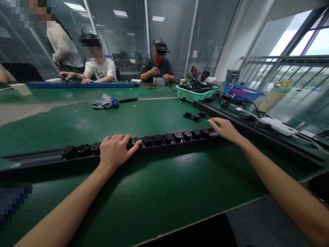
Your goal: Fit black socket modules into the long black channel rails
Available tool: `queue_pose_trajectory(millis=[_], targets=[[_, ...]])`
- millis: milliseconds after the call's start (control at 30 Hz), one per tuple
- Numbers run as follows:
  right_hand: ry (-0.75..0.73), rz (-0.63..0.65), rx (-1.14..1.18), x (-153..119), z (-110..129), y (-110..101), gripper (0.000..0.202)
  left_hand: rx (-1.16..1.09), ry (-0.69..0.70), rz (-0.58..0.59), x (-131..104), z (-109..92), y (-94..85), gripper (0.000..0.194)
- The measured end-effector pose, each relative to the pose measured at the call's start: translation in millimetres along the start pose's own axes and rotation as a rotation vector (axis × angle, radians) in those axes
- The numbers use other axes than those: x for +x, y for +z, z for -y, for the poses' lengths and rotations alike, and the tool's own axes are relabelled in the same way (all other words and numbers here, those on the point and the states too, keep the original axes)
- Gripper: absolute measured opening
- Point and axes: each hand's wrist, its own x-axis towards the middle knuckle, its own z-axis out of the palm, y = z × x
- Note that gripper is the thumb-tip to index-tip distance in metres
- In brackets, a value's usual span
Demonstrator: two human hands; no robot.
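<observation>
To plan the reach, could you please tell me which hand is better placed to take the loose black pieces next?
Probably the right hand: it is nearer the loose black pieces and appears empty, while the left hand rests on the long black rail.

Long blk. channel point(156, 150), open side up, lies flat on green tabletop point(159, 185), running L to R w/ R end slightly farther off. Socket modules point(168, 138), blk. w/ copper-col. contacts facing up, sit in a row along its mid. section; part of row hidden. L end shows smooth grey int. Loose modules point(196, 117), similarly blk., lie grouped beyond channel, nr. R end.
</observation>
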Motion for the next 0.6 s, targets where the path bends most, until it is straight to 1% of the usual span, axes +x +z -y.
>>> queue_pose_trajectory(millis=[133, 267, 433, 600], targets=[[-0.073, -0.084, 0.043, -24.2, 17.1, 11.4, 0.038, 0.019, 0.003, -0.001, 0.7, 0.2, 0.4, 0.051], [-0.105, -0.162, -0.034, -33.8, 18.9, 16.4, 0.038, 0.019, -0.001, -0.001, 1.2, -0.1, 0.5, 0.052], [-0.114, -0.145, -0.106, -37.3, 19.4, 16.1, 0.038, 0.015, -0.003, 0.018, 1.2, -0.9, 0.2, 0.054], [-0.162, -0.090, -0.115, -38.9, 24.3, 24.3, 0.036, 0.022, -0.007, 0.009, 1.2, -1.3, 1.5, 0.055]])
